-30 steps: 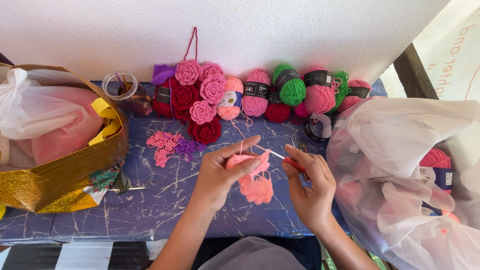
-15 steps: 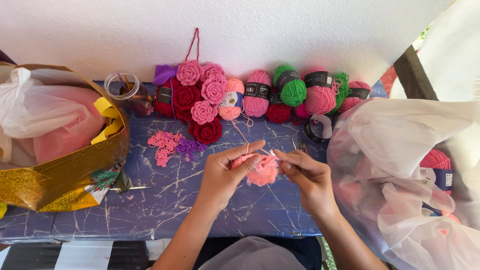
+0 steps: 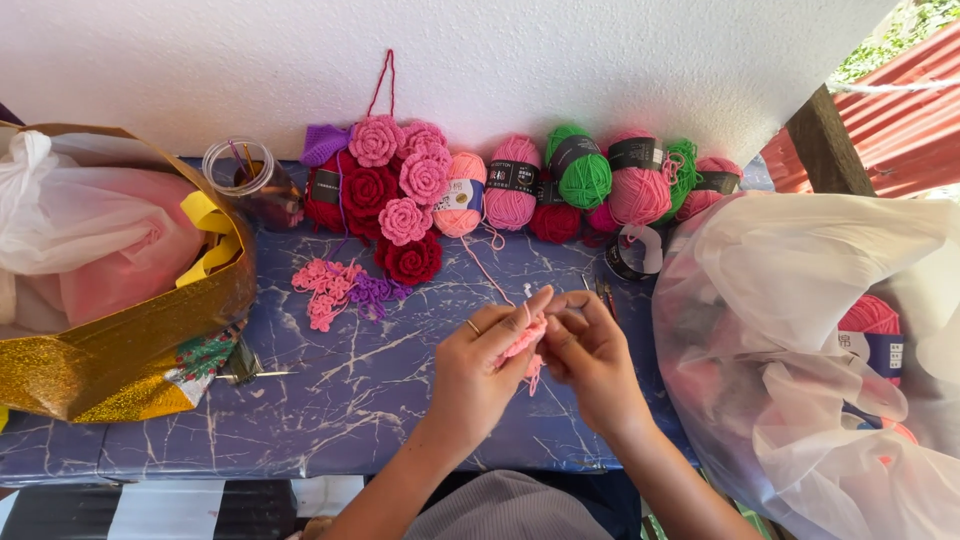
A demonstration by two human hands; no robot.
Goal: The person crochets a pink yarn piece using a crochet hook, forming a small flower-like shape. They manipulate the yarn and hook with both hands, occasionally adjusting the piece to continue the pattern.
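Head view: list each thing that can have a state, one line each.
left hand: closed on pink crochet piece
right hand: pinching the same piece
glass jar: open, upright
gold bag: open, stuffed
clear plastic bag: open, yarn inside
pink yarn strand: slack

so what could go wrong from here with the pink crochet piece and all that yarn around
1. The pink strand runs taut across the table from the peach-pink yarn ball to the pink crochet piece that the left hand and right hand hold; a tug might roll the ball off the wall.
2. The strand passes close to the small crocheted flowers and could snag them.
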